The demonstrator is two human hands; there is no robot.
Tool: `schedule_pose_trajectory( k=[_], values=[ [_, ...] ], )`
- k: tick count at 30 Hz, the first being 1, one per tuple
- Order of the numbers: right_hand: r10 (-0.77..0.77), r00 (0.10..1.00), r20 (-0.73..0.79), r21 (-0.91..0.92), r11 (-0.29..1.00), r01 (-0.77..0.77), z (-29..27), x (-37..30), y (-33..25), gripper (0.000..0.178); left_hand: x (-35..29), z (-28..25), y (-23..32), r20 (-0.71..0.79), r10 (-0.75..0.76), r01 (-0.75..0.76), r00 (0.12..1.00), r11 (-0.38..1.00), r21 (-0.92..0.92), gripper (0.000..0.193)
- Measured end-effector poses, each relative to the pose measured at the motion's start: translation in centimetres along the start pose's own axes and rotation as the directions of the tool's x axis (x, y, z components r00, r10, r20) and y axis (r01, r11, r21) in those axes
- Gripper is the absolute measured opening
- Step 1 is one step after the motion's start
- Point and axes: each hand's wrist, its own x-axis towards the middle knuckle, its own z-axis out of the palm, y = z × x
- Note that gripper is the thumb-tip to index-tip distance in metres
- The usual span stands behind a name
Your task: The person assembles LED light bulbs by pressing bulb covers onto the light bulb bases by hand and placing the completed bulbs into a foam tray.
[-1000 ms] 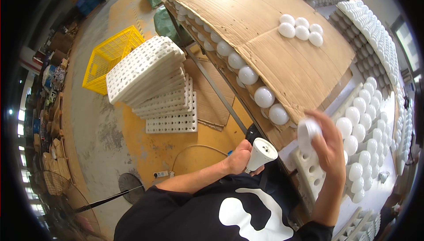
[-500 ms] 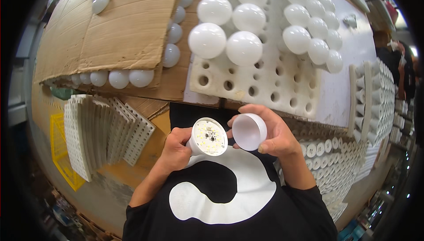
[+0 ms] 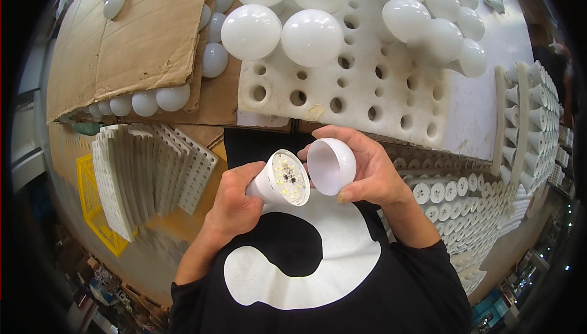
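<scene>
My left hand (image 3: 234,202) is wrapped round a white LED bulb base (image 3: 269,186), whose round board (image 3: 290,178) with small yellow LEDs faces right. Facing that board is a hollow white bulb cover (image 3: 338,161), its open mouth turned left. Fingers and thumb of my right hand (image 3: 373,169) grip the cover from its far and right sides. Cover and base are very close, rim beside rim; whether they touch I cannot tell. Both are held in front of my chest, below the table's near edge.
A white foam tray with holes (image 3: 318,98) carries several round bulbs (image 3: 312,37) on the table. Cardboard (image 3: 140,40) covers more bulbs at left. Foam trays (image 3: 143,175) lean beside a yellow crate (image 3: 98,211). Racked bulb bases (image 3: 455,211) stand at right.
The base in my left hand has turned so its board faces more toward the cover. My right hand has brought the cover left, closer to it. The view has shifted slightly.
</scene>
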Motion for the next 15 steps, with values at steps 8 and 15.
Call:
schedule_pose_trajectory(
  k=[8,15],
  values=[
    [0.008,1.000,-0.003,-0.047,0.999,-0.008,0.04,0.19,-0.01,0.088,0.25,0.03,0.14,-0.005,0.022,-0.022,1.000,0.996,0.086,0.022],
    [0.000,1.000,0.005,-0.069,0.998,0.000,-0.04,0.16,0.28,0.089,0.33,0.01,0.23,0.011,0.058,-0.059,0.998,0.987,0.152,0.024]
  ],
)
